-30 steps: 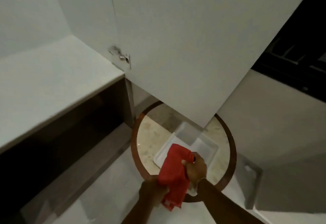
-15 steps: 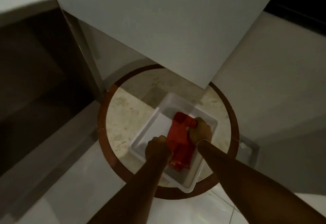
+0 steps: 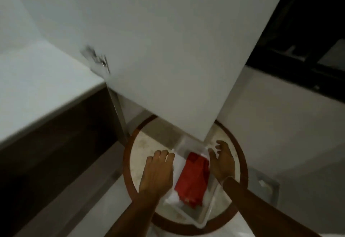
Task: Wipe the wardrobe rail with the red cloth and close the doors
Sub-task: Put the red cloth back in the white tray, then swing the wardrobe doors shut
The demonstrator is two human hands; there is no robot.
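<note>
The red cloth (image 3: pixel 192 179) lies folded in a white tray (image 3: pixel 200 218) on a small round table. My left hand (image 3: pixel 157 173) hovers palm down just left of the cloth, fingers apart, holding nothing. My right hand (image 3: pixel 223 160) is just right of the cloth, fingers spread and empty. A white wardrobe door (image 3: pixel 168 50) stands swung open above the table, with a blurred metal hinge (image 3: pixel 98 60) at its left edge. The wardrobe rail is out of view.
The round table (image 3: pixel 130 162) has a pale marble top and a red-brown rim. A white shelf (image 3: pixel 37 80) over a dark recess is on the left. A pale wall and a dark window frame (image 3: pixel 308 50) are on the right.
Both hands let go of the red cloth, which now lies in the tray, and they have moved apart to either side of it. The view has tilted back up toward the door.
</note>
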